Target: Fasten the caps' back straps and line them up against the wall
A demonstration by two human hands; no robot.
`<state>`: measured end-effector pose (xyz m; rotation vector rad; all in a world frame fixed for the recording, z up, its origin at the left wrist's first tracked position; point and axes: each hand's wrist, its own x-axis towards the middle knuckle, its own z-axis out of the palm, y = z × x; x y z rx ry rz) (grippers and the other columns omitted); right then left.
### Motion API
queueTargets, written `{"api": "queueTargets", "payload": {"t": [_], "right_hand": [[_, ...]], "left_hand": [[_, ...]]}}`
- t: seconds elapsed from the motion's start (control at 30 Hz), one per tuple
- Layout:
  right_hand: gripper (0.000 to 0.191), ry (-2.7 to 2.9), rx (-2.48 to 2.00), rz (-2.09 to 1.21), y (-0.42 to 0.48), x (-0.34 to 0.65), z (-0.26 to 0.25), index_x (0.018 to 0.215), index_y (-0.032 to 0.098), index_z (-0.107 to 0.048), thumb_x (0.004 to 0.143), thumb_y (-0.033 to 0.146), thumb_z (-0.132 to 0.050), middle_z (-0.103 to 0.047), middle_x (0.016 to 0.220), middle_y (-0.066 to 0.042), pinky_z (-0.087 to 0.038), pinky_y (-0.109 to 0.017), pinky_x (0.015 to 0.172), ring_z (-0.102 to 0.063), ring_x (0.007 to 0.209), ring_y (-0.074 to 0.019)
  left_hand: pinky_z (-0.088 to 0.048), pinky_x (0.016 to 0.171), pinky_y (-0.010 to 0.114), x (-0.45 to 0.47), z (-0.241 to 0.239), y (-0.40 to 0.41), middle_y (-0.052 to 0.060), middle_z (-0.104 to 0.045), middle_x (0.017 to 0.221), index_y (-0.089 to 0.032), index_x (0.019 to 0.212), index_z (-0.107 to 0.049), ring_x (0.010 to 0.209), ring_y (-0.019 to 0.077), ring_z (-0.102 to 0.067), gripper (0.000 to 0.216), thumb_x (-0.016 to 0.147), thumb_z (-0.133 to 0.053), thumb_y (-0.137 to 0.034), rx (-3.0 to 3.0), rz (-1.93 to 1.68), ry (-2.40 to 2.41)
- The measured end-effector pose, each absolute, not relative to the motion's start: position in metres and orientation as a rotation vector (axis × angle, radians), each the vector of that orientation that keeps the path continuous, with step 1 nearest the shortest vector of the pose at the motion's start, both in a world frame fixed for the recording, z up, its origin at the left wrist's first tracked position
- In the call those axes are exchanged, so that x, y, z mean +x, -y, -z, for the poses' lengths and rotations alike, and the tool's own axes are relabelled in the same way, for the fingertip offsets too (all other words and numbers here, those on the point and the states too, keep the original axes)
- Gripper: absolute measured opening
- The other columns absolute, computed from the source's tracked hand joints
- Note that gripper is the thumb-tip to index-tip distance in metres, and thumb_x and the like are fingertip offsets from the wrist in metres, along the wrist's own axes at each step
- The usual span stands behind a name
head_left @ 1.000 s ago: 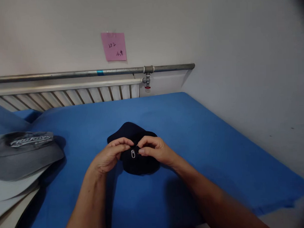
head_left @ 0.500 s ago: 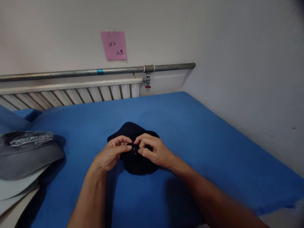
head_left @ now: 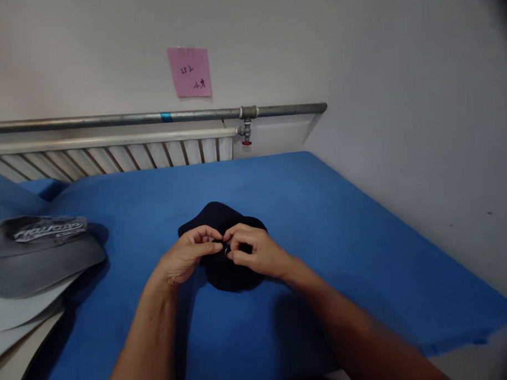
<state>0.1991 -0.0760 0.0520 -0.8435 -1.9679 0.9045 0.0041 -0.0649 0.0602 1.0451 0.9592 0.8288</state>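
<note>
A dark navy or black cap [head_left: 234, 276] lies on the blue-covered surface [head_left: 225, 335] in front of me. At its middle a small metal buckle [head_left: 226, 252] glints between my fingertips. My left hand [head_left: 183, 256] comes in from the left, thumb and forefinger pinched on the cap's strap beside the buckle. From the right, my right hand [head_left: 262, 252] pinches at the buckle, its fingers curled and close to the left fingertips. The strap itself is mostly hidden by the fingers and hard to make out against the dark cloth.
A stack of caps with a grey cap [head_left: 44, 264] on top stands at the left. Behind the surface run a white radiator [head_left: 144, 155] and a metal pipe [head_left: 109, 121] with a red-handled valve [head_left: 247, 142]. A pink note [head_left: 190, 73] hangs on the wall.
My right fingertips have shifted slightly left onto the buckle, closer to the left hand. The left hand has barely moved, and the cap stays in place.
</note>
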Motion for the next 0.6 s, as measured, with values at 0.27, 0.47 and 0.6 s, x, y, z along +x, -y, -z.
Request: {"api": "queueTargets", "payload": {"t": [0.27,0.47,0.6], "right_hand": [[0.015,1.866,-0.832,-0.979,0.074,0.201,-0.051,0.068,0.019,-0.060,0.079,0.024,-0.069,-0.064,0.092,-0.003,-0.048,-0.033,0.083,-0.061,0.086,-0.0151],[0.007,1.930,-0.818,-1.009,0.072,0.209,-0.060,0.075,0.019,-0.065,0.074,0.013,-0.068,-0.064,0.101,-0.004,-0.046,-0.035,0.086,-0.061,0.093,-0.0169],[0.011,1.955,-0.836,-0.990,0.072,0.210,-0.060,0.072,0.019,-0.064,0.076,0.009,-0.063,-0.064,0.099,-0.003,-0.045,-0.035,0.090,-0.061,0.096,-0.0165]], "left_hand": [[-0.032,0.056,0.021,0.005,-0.062,0.066,-0.004,-0.058,0.066,-0.017,0.075,-0.066,0.060,0.0080,-0.048,0.023,0.057,-0.080,-0.019,1.068,-0.841,-0.988],[-0.037,0.058,0.020,0.001,-0.061,0.066,-0.004,-0.060,0.065,-0.017,0.075,-0.064,0.060,0.0074,-0.052,0.026,0.056,-0.082,-0.019,1.020,-0.866,-0.999],[-0.037,0.058,0.018,0.001,-0.061,0.065,-0.005,-0.060,0.066,-0.017,0.076,-0.064,0.061,0.0067,-0.053,0.026,0.057,-0.082,-0.020,1.029,-0.862,-0.998]]}}
